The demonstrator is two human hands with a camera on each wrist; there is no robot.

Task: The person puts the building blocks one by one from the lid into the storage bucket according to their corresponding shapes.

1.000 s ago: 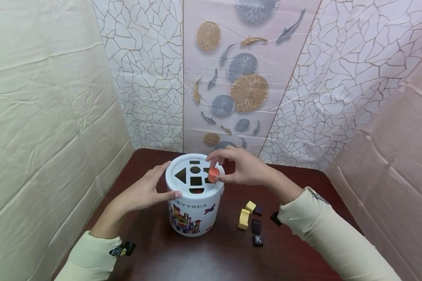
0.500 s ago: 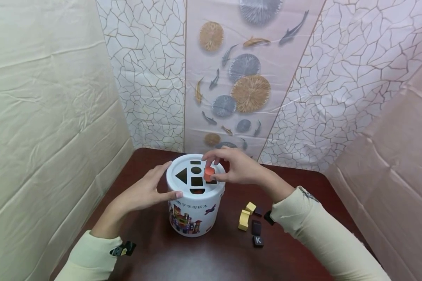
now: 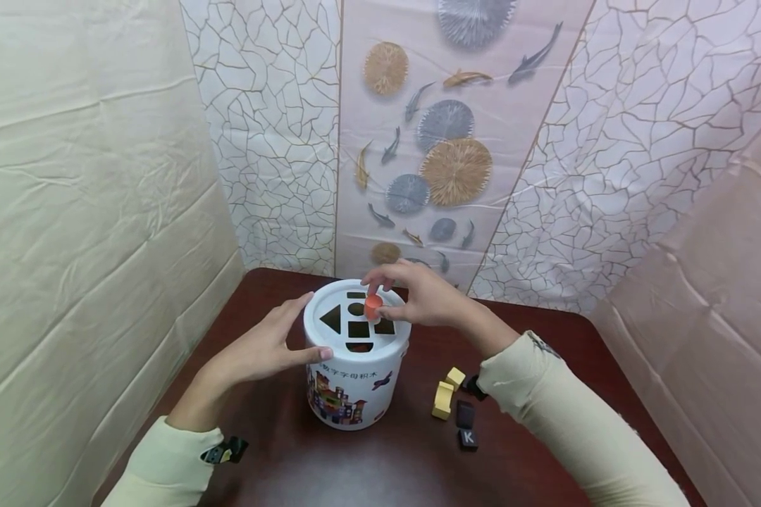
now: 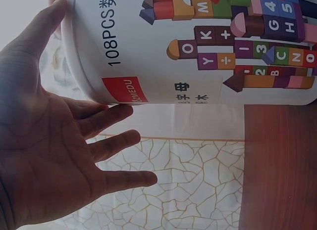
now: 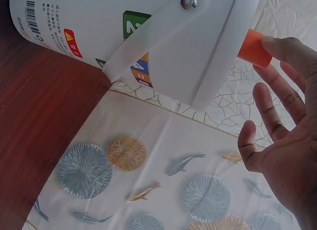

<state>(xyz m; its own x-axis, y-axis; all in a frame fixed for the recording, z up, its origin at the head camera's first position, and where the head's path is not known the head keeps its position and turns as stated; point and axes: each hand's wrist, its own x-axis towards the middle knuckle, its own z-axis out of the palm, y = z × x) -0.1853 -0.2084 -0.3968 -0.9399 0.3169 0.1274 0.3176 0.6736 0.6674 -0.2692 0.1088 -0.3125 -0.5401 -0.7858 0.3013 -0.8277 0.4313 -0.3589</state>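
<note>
A white bucket (image 3: 351, 394) with printed toy blocks on its side stands on the table. Its white lid (image 3: 317, 310) has several shaped holes: a triangle, a circle, a square and others. My left hand (image 3: 260, 343) rests against the lid's left edge, thumb at the front rim; in the left wrist view its fingers (image 4: 111, 147) are spread and fairly straight. Between thumb and fingertip, my right hand (image 3: 421, 294) pinches an orange cylinder block (image 3: 373, 308) just above the lid, beside the round hole. The right wrist view shows the orange cylinder block (image 5: 255, 48) at the lid's surface.
Right of the bucket lie a yellow arched block (image 3: 442, 401), a small yellow block (image 3: 454, 379), a dark block (image 3: 465, 414) and a dark block with a K (image 3: 468, 440). Cloth-hung walls (image 3: 279, 141) enclose the dark red table (image 3: 330, 465).
My right hand has carried the orange cylinder block leftward across the lid, from over the right-hand hole to beside the round hole. My left hand stays on the rim.
</note>
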